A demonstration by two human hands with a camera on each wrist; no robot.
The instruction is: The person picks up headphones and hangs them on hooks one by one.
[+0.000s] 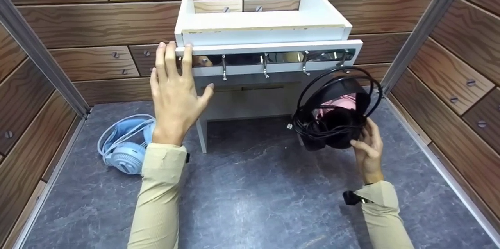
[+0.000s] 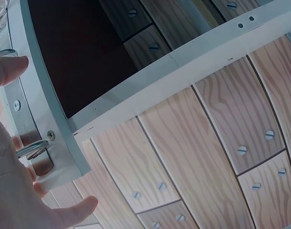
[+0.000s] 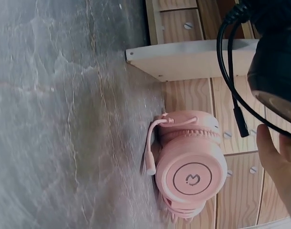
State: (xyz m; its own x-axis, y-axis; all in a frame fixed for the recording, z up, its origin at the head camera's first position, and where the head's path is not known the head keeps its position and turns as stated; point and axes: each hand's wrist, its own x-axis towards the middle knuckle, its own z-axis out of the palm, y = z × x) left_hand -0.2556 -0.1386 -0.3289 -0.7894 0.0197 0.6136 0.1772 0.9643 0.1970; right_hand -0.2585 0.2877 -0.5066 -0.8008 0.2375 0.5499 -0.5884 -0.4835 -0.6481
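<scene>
A white shelf [image 1: 250, 18] carries a front rail [image 1: 244, 71] with several metal hooks. My left hand [image 1: 175, 96] lies over the rail's left end, fingers extended to its top edge and thumb out to the side. At the rail's right end, my right hand [image 1: 369, 151] grips a black headset [image 1: 322, 141] by its lower right side, fingers partly hidden behind it. Its bundled black cable [image 1: 377, 89] loops up in front of the rightmost hook. In the right wrist view, the headset's microphone [image 3: 239, 121] hangs down beside the fingers.
A light blue headset [image 1: 127, 159] lies on the grey marbled tabletop [image 1: 242, 194], left of the shelf. Near the shelf's right side panel [image 3: 183, 57] sits a pink headset [image 3: 193, 162], partly seen through the black one in the head view. Wood-patterned walls [image 1: 97, 26] enclose the table.
</scene>
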